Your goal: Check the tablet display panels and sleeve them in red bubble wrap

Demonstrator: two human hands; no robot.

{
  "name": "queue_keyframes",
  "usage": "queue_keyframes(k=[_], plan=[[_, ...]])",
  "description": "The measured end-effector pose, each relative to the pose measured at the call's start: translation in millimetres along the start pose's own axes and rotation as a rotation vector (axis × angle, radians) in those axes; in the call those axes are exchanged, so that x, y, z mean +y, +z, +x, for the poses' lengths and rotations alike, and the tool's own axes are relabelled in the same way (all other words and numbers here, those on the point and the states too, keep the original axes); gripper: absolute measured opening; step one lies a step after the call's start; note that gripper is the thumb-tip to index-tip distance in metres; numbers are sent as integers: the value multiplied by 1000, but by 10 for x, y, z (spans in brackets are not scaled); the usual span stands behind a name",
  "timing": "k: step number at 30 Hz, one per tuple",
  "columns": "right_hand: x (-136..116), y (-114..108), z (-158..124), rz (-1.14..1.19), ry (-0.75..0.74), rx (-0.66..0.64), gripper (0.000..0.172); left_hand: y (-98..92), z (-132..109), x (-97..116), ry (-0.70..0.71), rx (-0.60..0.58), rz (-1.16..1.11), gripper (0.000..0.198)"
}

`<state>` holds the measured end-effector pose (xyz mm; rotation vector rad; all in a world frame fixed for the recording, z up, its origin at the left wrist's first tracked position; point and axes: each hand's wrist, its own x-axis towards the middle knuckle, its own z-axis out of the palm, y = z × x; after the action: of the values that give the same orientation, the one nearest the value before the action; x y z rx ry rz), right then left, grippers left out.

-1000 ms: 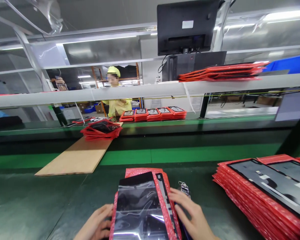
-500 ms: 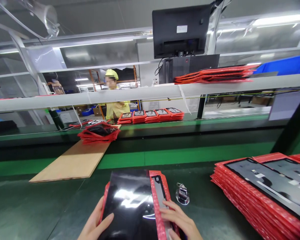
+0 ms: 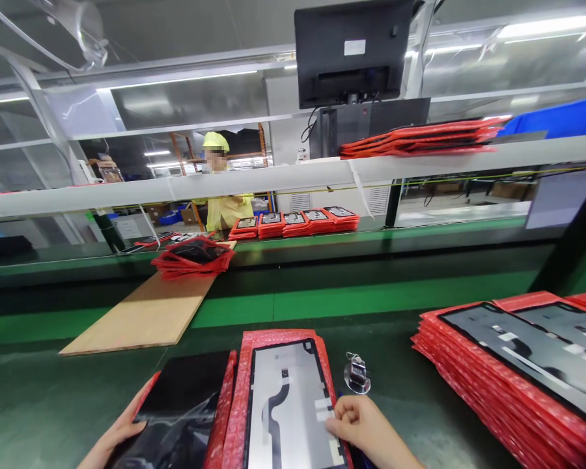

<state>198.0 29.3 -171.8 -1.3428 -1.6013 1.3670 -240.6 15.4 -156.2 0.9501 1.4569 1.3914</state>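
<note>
My left hand (image 3: 118,426) grips the left edge of a glossy black screen panel (image 3: 183,397), with its thumb on top. Red bubble wrap shows along that panel's right side. Beside it lies a silver-backed screen panel (image 3: 293,384) with a black border and a dark ribbon strip, on red bubble wrap (image 3: 247,355). Over this panel's right edge, by some white stickers, is my right hand (image 3: 359,426), its fingers curled and thumb pressed in. What lies in that pinch cannot be made out. A small metal tally counter (image 3: 357,374) sits to the right.
A tall stack of panels in red bubble wrap (image 3: 473,378) stands at right. More wrapped panels (image 3: 193,257) lie on a wooden board (image 3: 141,319) at back left. Several stacks (image 3: 293,225) line the far bench, near a person in yellow (image 3: 229,208). A shelf rail (image 3: 254,179) crosses ahead.
The black panel has moved left with my left hand, uncovering the silver-backed panel. My right hand's fingers have gone from spread on the panel to curled at its right edge.
</note>
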Motion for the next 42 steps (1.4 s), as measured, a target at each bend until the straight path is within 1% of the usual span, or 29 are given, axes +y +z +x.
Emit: queue_keyframes(k=[4,8,9,11,14,15,16,17,19,20,22,25,26,28,30,33,36,39,42], plan=[[-33,-2,17,84,18,-20,27,-88,31,-66,-32,40,-20,126],[-116,-17,-43,188,11,-67,33,-158,-8,-83,-146,19,-55,113],[-146,-21,-73,216,0,-76,32,-181,-10,-73,-140,8,-44,111],[-206,-24,-144,267,-25,-90,32,-236,16,-37,-70,-3,1,113],[-273,-21,-234,406,-22,-97,48,-302,118,54,22,19,84,116],[-290,-21,-250,468,-17,-101,53,-296,154,93,35,37,105,112],[-308,-23,-256,530,-21,-110,56,-265,182,139,51,59,128,103],[-333,-27,-255,582,-36,-123,58,-203,195,192,67,82,148,92],[-412,-45,-234,641,-98,-161,58,17,152,325,99,100,161,71],[-469,-59,-220,655,-135,-178,57,170,91,406,111,81,150,67],[-609,-91,-191,657,-198,-192,57,529,-103,594,125,-18,113,62],[-839,-145,-163,637,-267,-179,58,1074,-477,902,152,-149,16,59],[-908,-162,-160,637,-285,-168,58,1231,-591,998,138,-197,-85,62],[-1027,-195,-161,642,-317,-159,57,1490,-769,1166,84,-278,-179,72],[-1120,-223,-169,636,-342,-153,57,1681,-860,1300,75,-349,-245,76],[-1225,-254,-177,582,-371,-147,57,1879,-856,1455,151,-366,-322,80],[-1308,-266,-161,539,-404,-128,54,1999,-783,1573,238,-344,-331,77],[-1389,-274,-130,587,-407,-112,54,2037,-729,1632,220,-331,-365,77],[-1484,-288,-111,730,-356,-152,49,2010,-698,1607,194,-300,-408,78]])
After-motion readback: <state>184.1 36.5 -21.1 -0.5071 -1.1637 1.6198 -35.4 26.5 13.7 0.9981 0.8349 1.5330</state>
